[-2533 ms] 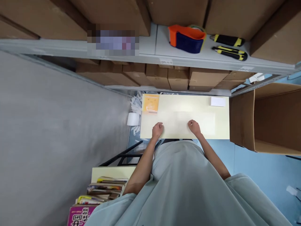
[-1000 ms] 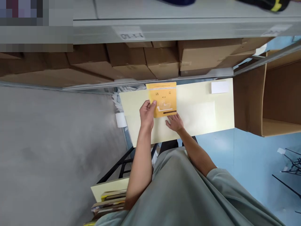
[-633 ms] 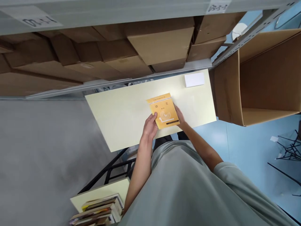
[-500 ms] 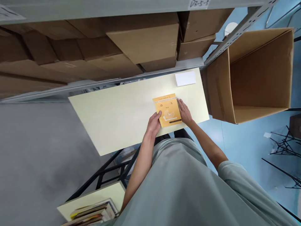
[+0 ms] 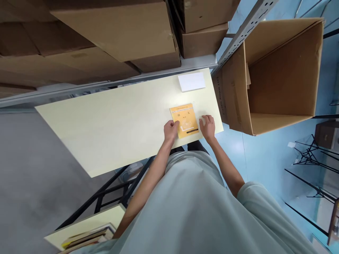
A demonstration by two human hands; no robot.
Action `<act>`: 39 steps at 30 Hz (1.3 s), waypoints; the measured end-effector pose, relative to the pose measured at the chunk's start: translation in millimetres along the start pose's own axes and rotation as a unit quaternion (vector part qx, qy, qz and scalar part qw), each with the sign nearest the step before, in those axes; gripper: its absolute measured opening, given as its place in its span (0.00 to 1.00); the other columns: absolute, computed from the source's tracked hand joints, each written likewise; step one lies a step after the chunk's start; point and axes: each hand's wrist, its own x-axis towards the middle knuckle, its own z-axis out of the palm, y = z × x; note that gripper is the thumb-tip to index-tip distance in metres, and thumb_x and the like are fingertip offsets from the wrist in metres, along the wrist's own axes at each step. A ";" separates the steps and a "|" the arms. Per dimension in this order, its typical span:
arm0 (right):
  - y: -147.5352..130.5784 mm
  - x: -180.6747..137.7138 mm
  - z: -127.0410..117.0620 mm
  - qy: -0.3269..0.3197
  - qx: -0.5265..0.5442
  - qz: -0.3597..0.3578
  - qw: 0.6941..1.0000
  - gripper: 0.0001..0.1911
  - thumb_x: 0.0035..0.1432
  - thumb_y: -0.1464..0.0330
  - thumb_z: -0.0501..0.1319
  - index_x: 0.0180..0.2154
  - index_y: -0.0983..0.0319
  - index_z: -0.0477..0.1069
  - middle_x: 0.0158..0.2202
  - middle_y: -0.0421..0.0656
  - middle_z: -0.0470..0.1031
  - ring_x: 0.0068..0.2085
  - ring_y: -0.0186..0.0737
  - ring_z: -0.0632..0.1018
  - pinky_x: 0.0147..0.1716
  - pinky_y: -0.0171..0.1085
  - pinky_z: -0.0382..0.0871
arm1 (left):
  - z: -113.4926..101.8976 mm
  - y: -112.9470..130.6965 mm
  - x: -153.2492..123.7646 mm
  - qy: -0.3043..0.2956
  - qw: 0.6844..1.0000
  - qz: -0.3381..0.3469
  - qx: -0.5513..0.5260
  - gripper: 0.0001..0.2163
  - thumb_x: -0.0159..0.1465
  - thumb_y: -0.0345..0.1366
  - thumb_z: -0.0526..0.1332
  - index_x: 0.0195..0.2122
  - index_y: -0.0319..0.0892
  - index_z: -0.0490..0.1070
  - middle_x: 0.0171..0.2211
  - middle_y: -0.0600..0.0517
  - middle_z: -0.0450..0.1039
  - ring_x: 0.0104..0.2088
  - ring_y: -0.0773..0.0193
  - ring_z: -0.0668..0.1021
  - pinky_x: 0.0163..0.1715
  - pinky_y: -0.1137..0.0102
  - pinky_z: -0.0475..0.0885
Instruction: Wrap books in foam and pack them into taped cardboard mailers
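Observation:
A thin orange-yellow book (image 5: 184, 120) lies flat near the right front of a pale yellow table (image 5: 111, 123). My left hand (image 5: 171, 129) grips the book's lower left edge, thumb on the cover. My right hand (image 5: 207, 126) rests on the table just right of the book, fingers curled loosely, touching or nearly touching its right edge; nothing shows in it.
A white pad (image 5: 191, 82) lies at the table's far right corner. An open cardboard box (image 5: 275, 74) stands to the right of the table. Closed cartons (image 5: 113, 31) fill the shelf behind. A stack of books (image 5: 84, 238) sits on a low table at lower left.
The book was picked up from the table's far left and carried across to the right front, where it now lies flat. My right hand has slid off to its right side.

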 end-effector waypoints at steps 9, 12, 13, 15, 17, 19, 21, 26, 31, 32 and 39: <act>-26.3 11.9 -3.2 -0.061 -0.009 0.101 0.993 0.13 0.76 0.67 0.55 0.53 0.63 0.76 0.54 0.56 0.76 0.58 0.56 0.76 0.62 0.51 0.70 | 3.0 0.9 3.3 -0.026 0.994 0.070 0.083 0.14 0.62 0.39 0.64 0.23 0.47 0.60 0.24 0.57 0.63 0.28 0.63 0.65 0.32 0.67 0.59; -30.9 14.8 -1.2 -0.051 -0.019 0.088 0.995 0.12 0.76 0.68 0.55 0.51 0.63 0.77 0.53 0.56 0.77 0.56 0.55 0.77 0.60 0.51 0.71 | 3.7 -1.1 5.1 -0.027 0.992 0.080 0.097 0.14 0.63 0.38 0.63 0.24 0.47 0.60 0.24 0.57 0.63 0.28 0.63 0.65 0.32 0.67 0.59; -32.5 15.4 -0.7 -0.049 -0.024 0.085 0.995 0.12 0.76 0.68 0.55 0.50 0.63 0.77 0.52 0.56 0.77 0.55 0.55 0.77 0.60 0.50 0.71 | 4.2 -1.7 5.4 -0.026 0.991 0.083 0.102 0.14 0.63 0.37 0.63 0.24 0.47 0.60 0.24 0.57 0.64 0.28 0.63 0.65 0.32 0.67 0.59; -35.8 16.7 0.1 -0.054 -0.043 0.088 0.994 0.12 0.76 0.69 0.54 0.48 0.63 0.77 0.52 0.56 0.78 0.55 0.55 0.77 0.59 0.50 0.72 | 5.5 -2.2 5.4 -0.022 0.990 0.085 0.111 0.13 0.63 0.36 0.63 0.24 0.47 0.61 0.24 0.57 0.64 0.28 0.63 0.66 0.32 0.67 0.59; -39.3 18.7 1.7 -0.065 -0.066 0.098 0.991 0.13 0.76 0.70 0.53 0.48 0.64 0.77 0.52 0.58 0.78 0.55 0.56 0.77 0.58 0.51 0.72 | 7.0 -2.1 5.2 -0.017 0.989 0.086 0.116 0.13 0.63 0.36 0.64 0.24 0.47 0.61 0.24 0.56 0.65 0.28 0.62 0.66 0.32 0.66 0.59; -42.4 21.6 4.4 -0.072 -0.081 0.109 0.988 0.14 0.75 0.73 0.52 0.46 0.65 0.77 0.52 0.59 0.78 0.55 0.57 0.78 0.57 0.51 0.73 | 8.1 -1.3 5.0 -0.012 0.989 0.088 0.117 0.13 0.63 0.36 0.64 0.24 0.47 0.61 0.24 0.56 0.66 0.28 0.62 0.66 0.32 0.66 0.59; -44.5 25.1 7.5 -0.065 -0.080 0.115 0.988 0.15 0.73 0.76 0.50 0.44 0.65 0.77 0.50 0.59 0.78 0.54 0.56 0.79 0.56 0.51 0.73 | 8.8 0.0 4.6 -0.011 0.988 0.091 0.120 0.13 0.64 0.36 0.63 0.24 0.47 0.61 0.25 0.55 0.68 0.28 0.62 0.67 0.33 0.66 0.60; -44.2 30.7 4.0 -0.040 -0.047 0.103 0.993 0.13 0.68 0.77 0.53 0.38 0.62 0.75 0.44 0.57 0.80 0.49 0.54 0.80 0.52 0.49 0.75 | 9.0 0.7 0.6 0.015 0.982 0.108 0.154 0.10 0.66 0.37 0.64 0.29 0.48 0.65 0.32 0.48 0.73 0.34 0.54 0.74 0.40 0.62 0.66; -43.0 28.0 -15.3 -0.065 0.024 0.127 0.989 0.06 0.68 0.70 0.58 0.36 0.57 0.71 0.43 0.49 0.82 0.42 0.50 0.82 0.46 0.45 0.76 | 8.6 -7.7 -10.2 0.053 0.976 0.160 0.136 0.11 0.64 0.34 0.67 0.48 0.44 0.75 0.47 0.39 0.73 0.48 0.42 0.78 0.54 0.52 0.71; -43.8 27.1 -19.4 -0.071 0.045 0.137 0.987 0.06 0.68 0.69 0.59 0.36 0.56 0.71 0.41 0.47 0.83 0.41 0.49 0.83 0.44 0.44 0.77 | 8.3 -9.9 -12.5 0.049 0.978 0.162 0.124 0.14 0.64 0.33 0.67 0.51 0.44 0.75 0.49 0.39 0.72 0.50 0.41 0.78 0.56 0.50 0.71; -72.4 16.2 -45.9 -0.078 0.079 0.107 0.988 0.05 0.68 0.66 0.60 0.36 0.56 0.70 0.41 0.45 0.82 0.38 0.46 0.83 0.44 0.44 0.78 | 3.6 -11.8 -32.2 0.000 0.984 0.180 0.016 0.14 0.62 0.33 0.69 0.49 0.45 0.81 0.54 0.41 0.72 0.57 0.43 0.78 0.64 0.50 0.71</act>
